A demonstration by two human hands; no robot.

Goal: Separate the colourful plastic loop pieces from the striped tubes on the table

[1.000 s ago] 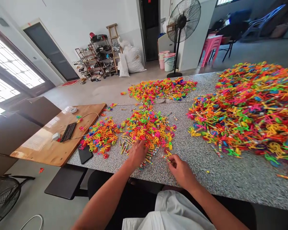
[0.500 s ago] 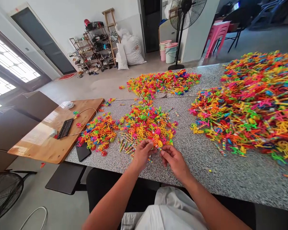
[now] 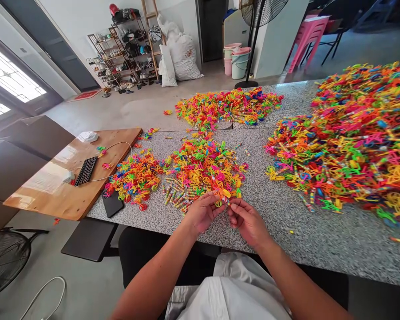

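My left hand [image 3: 201, 212] and my right hand [image 3: 247, 220] meet over the near edge of a speckled stone table [image 3: 286, 231]. Both are pinched together on a small bright plastic piece [image 3: 223, 202] held between them. Just beyond my fingers lies a pile of neon plastic pieces [image 3: 204, 166] with a row of small striped tubes [image 3: 176, 198] at its near side. A smaller pile of coloured pieces [image 3: 135, 180] lies to the left.
A huge heap of the same pieces [image 3: 353, 138] covers the table's right side, and another heap [image 3: 226, 106] lies at the far edge. A black phone [image 3: 112, 204] lies near the table's left corner. A wooden board [image 3: 69, 178] with an abacus adjoins on the left.
My hands left the table surface, where the left lay on the tubes and the right was picking, and came together in front of the pile with a small piece between them.
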